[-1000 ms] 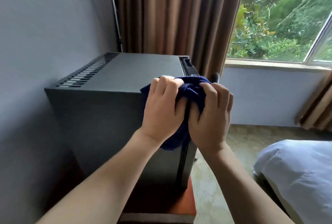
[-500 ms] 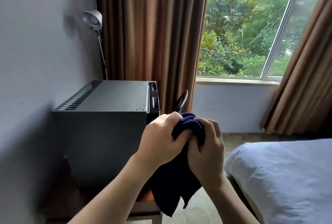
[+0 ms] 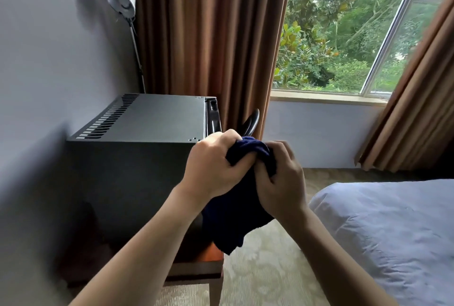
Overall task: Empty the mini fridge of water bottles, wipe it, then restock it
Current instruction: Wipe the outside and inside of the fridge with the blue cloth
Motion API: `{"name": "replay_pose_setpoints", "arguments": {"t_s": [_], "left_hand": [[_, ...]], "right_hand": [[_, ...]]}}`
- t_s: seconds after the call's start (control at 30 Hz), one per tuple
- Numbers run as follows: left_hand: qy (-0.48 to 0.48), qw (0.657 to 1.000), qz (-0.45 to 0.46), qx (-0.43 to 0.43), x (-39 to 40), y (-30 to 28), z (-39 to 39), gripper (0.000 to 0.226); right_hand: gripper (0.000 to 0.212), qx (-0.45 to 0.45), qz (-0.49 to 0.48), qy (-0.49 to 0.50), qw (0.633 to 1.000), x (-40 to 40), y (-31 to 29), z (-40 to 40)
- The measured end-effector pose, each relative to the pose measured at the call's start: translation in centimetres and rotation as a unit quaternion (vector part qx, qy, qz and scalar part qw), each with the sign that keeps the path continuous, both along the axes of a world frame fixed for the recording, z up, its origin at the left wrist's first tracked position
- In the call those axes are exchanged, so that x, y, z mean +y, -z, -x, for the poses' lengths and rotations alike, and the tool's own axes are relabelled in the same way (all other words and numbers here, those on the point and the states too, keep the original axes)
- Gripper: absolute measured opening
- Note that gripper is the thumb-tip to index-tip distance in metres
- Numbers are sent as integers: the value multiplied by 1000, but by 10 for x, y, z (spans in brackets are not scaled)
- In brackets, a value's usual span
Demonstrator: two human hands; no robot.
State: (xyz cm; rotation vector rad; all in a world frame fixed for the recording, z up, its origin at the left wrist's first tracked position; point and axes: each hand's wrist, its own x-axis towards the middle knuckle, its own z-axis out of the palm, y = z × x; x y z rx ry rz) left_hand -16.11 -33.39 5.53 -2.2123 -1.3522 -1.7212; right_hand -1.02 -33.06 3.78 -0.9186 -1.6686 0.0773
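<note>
Both hands are now pulling back from the mini fridge (image 3: 137, 158), which is sitting on the wooden stand's (image 3: 196, 266) top. The left hand (image 3: 216, 168) and right hand (image 3: 282, 183) are bunching the navy cloth (image 3: 235, 222) between them, clenching it; the wiping is probably wrapping up.

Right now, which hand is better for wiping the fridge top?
Probably the left hand. It already grips the blue cloth and sits right beside the mini fridge top corner. The right hand holds the cloth too, but farther from the fridge.

Brown curtains (image 3: 208, 35) flank window (image 3: 344, 25); bed (image 3: 393, 232) right.
</note>
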Motion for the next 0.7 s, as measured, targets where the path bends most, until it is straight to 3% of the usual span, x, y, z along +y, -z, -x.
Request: {"name": "replay_pose_setpoints", "arguments": {"t_s": [0.2,0.4,0.53,0.7], "left_hand": [[-46,999,-7,-18,60,-13,27,37],[-125,988,86,-3,132,5,45,40],[-252,934,225,120,177,43,52,36],[-369,865,307,144,221,56,56,41]], "right_hand": [[33,0,7,-4,1000,61,-16,31],[23,-77,109,-14,991,146,-6,49],[23,-259,216,-35,941,201,23,60],[25,-267,198,-77,940,254,35,69]]}}
